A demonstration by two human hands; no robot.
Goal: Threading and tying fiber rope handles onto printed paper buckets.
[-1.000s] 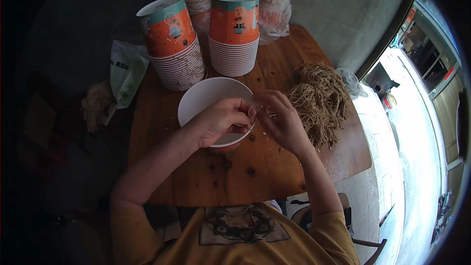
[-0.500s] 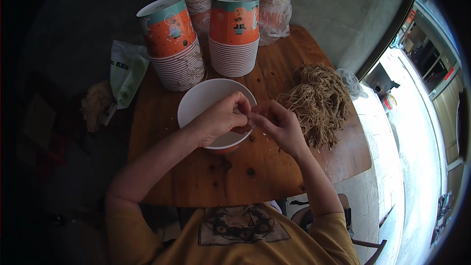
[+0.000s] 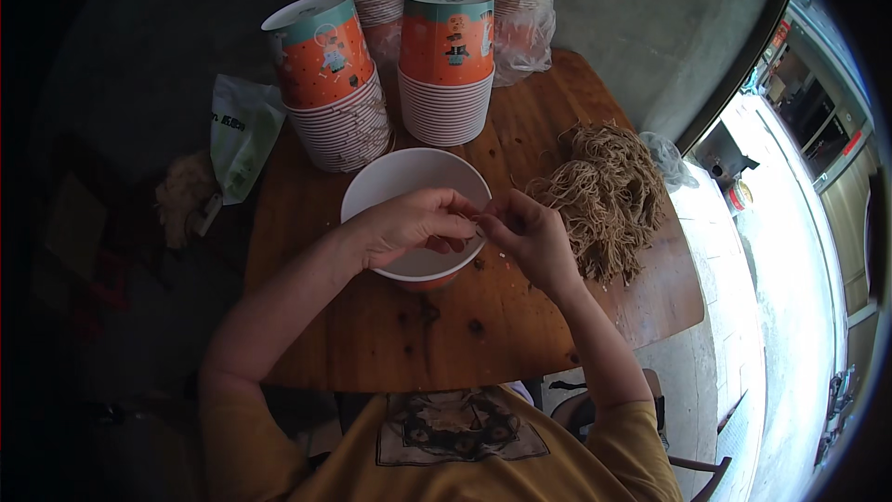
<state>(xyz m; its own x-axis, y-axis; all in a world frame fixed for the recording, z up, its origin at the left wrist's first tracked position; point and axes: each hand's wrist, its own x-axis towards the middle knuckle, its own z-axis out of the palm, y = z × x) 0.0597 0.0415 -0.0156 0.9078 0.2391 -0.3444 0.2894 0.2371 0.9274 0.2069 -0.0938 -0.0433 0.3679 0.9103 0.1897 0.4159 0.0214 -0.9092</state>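
Left hand: the left hand [image 3: 409, 228] sits at the centre of the frame, over the mouth of the white paper bowl [image 3: 409, 181], fingers curled in and thumb meeting fingertips in a pinch.
Right hand: the right hand [image 3: 528, 234] lies just right of centre, touching the left at the fingertips; it too is pinched shut, not spread.
What is pinched: something thin and pale shows where the fingertips meet, seemingly a strand or small clump of noodle; it is too small to tell for certain.
Bowl: it stands on the wooden desk [image 3: 483, 335] at centre frame, with an orange outer wall showing at its lower edge; what lies inside is hidden by the left hand.
Noodles: a loose brown heap of noodles [image 3: 604, 191] rests on the desk at centre right, just beside the right hand and apart from the bowl.
Cups: two stacks of orange printed paper bowls [image 3: 446, 65] stand in the upper middle, just behind the white bowl; more sleeves of bowls stand behind them.
Bag: a green and white plastic bag [image 3: 240, 135] hangs off the desk's upper left edge.
Doing it well: I judge the pinch should stay over the bowl's mouth, so that anything let go drops inside, with a light grip so the strands do not snap.
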